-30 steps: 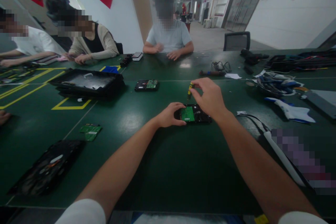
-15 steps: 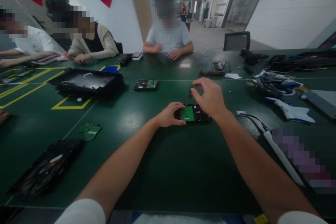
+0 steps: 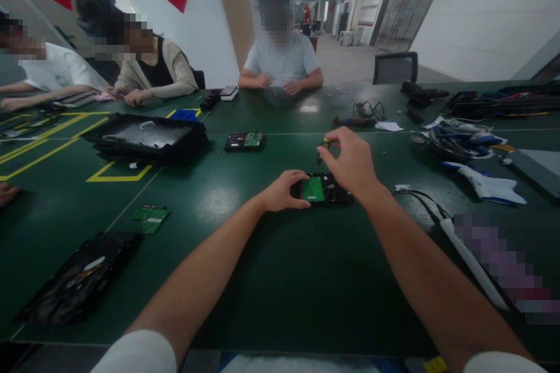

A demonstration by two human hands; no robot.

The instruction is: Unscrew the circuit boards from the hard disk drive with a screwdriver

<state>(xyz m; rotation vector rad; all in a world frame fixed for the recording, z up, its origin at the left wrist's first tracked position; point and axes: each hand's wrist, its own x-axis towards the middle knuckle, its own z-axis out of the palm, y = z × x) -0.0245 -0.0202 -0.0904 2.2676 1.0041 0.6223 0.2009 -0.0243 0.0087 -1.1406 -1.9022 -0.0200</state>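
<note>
My left hand (image 3: 282, 191) is closed on the left end of a hard drive (image 3: 312, 189), thumb at its near edge and fingers at its far edge. The drive lies flat on the green table, its green circuit board facing up. Over the drive's right part, my right hand (image 3: 353, 162) pinches a small screwdriver (image 3: 326, 143) with a yellow top. The screwdriver stands roughly upright near the drive's far side. Its tip is too small to make out, so I cannot tell whether it touches the drive.
A second hard drive (image 3: 244, 140) and a black casing (image 3: 151, 135) lie beyond my left hand. Nearer left are a loose circuit board (image 3: 151, 219) and a black part (image 3: 81, 277). A glove (image 3: 485, 182), cables (image 3: 459, 139) and a white power strip (image 3: 475, 265) lie right. Several people sit across the table.
The yellow top of the screwdriver has shifted slightly between my right fingertips. My left hand and the hard drive stay in place. The person opposite has moved their hands slightly.
</note>
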